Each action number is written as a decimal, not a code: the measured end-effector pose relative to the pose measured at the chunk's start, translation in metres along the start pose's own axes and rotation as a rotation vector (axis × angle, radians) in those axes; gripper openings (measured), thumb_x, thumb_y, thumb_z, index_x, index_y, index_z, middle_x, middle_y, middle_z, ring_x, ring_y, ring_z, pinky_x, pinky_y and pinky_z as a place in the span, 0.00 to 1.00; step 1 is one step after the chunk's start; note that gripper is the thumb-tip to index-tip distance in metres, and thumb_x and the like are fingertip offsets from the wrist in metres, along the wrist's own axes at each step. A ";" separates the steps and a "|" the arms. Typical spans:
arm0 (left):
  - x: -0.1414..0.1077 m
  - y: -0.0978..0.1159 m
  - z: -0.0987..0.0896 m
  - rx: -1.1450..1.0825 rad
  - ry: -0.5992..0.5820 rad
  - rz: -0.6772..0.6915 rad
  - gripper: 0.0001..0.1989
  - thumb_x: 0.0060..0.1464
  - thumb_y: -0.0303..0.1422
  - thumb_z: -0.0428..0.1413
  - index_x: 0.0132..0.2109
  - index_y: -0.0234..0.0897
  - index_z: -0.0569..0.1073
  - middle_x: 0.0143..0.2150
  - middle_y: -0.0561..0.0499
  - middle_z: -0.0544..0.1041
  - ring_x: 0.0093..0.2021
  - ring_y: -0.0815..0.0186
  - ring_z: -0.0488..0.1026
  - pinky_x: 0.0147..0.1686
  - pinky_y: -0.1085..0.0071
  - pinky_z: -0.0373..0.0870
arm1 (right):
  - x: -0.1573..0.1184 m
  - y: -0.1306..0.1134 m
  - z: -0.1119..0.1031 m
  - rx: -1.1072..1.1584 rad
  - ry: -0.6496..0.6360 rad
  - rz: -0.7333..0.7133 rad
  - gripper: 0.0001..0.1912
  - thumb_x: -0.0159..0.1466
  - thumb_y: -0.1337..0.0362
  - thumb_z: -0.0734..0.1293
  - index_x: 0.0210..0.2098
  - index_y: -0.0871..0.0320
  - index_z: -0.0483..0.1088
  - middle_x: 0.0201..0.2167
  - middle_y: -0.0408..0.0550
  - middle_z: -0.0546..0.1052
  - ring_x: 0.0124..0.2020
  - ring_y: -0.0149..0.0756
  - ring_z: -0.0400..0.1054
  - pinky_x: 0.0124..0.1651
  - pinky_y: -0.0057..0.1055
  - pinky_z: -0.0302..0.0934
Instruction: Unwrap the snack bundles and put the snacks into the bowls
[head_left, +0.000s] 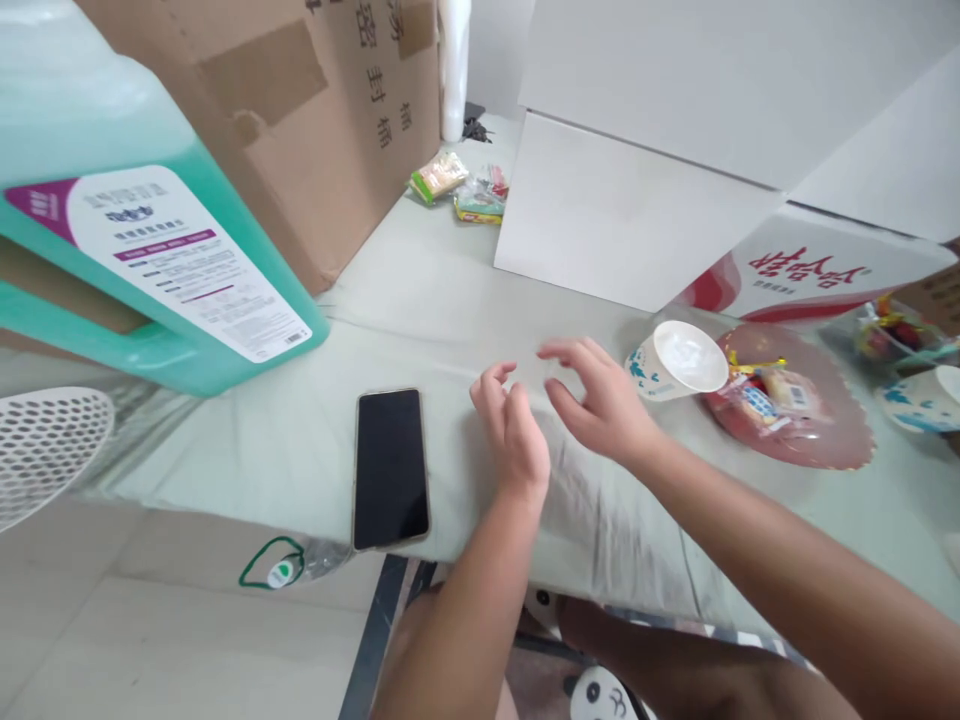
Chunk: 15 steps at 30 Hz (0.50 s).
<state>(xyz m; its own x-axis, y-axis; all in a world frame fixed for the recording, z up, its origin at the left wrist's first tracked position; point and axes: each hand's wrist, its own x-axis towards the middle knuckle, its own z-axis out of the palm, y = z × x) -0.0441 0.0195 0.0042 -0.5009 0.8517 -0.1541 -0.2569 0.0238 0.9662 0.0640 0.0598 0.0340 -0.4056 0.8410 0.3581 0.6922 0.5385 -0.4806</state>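
Above the cloth-covered table (450, 300), my left hand (512, 425) is raised with its fingers loosely curled and apart, holding nothing. Facing it from the right, my right hand (596, 395) has its thumb and fingers spread, slightly blurred, with nothing between them. The two hands do not touch. To the left of my left hand a black-screened phone (391, 468) lies flat. Just right of my right hand stands a white paper cup (679, 360) with a blue leaf print. Beside the cup, a pink plate (844, 430) bears wrapped snacks (772, 395).
A large jug of green liquid (225, 240) and a cardboard box (337, 140) stand at the left. White boxes (630, 210) are at the back, near small snack packets (441, 177). A white perforated object (49, 440) is at the left edge, another cup (926, 400) at the right.
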 end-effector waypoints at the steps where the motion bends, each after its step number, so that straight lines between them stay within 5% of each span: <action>1: 0.000 0.000 -0.001 -0.003 0.002 -0.001 0.12 0.59 0.38 0.49 0.47 0.41 0.71 0.54 0.42 0.69 0.59 0.55 0.66 0.60 0.55 0.66 | 0.029 -0.002 0.013 0.022 -0.023 -0.006 0.16 0.67 0.67 0.60 0.52 0.52 0.70 0.51 0.54 0.78 0.54 0.45 0.73 0.58 0.45 0.70; 8: -0.014 -0.006 -0.002 -0.084 -0.023 -0.083 0.16 0.66 0.36 0.46 0.58 0.41 0.67 0.64 0.40 0.64 0.68 0.53 0.61 0.69 0.50 0.59 | 0.223 0.009 0.101 -0.215 -0.157 0.146 0.31 0.62 0.73 0.63 0.65 0.58 0.65 0.68 0.60 0.63 0.68 0.54 0.62 0.69 0.54 0.58; 12: -0.021 -0.014 -0.007 0.017 -0.120 0.106 0.17 0.68 0.33 0.45 0.61 0.40 0.65 0.65 0.38 0.64 0.69 0.54 0.61 0.70 0.50 0.60 | 0.295 0.020 0.123 -0.348 -0.107 0.330 0.34 0.64 0.72 0.66 0.69 0.59 0.59 0.73 0.62 0.55 0.74 0.57 0.51 0.71 0.55 0.53; 15: -0.027 -0.018 -0.017 0.160 -0.182 0.088 0.17 0.70 0.36 0.44 0.61 0.42 0.67 0.68 0.37 0.64 0.68 0.54 0.65 0.63 0.56 0.69 | 0.330 0.034 0.128 -0.361 -0.053 0.436 0.36 0.67 0.63 0.69 0.71 0.60 0.56 0.77 0.64 0.45 0.77 0.61 0.39 0.73 0.58 0.43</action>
<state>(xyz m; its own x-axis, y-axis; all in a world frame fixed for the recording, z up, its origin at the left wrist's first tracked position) -0.0404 -0.0131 -0.0124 -0.3545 0.9341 -0.0425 -0.0773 0.0161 0.9969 -0.1226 0.3622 0.0328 -0.0599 0.9879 0.1431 0.9586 0.0969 -0.2678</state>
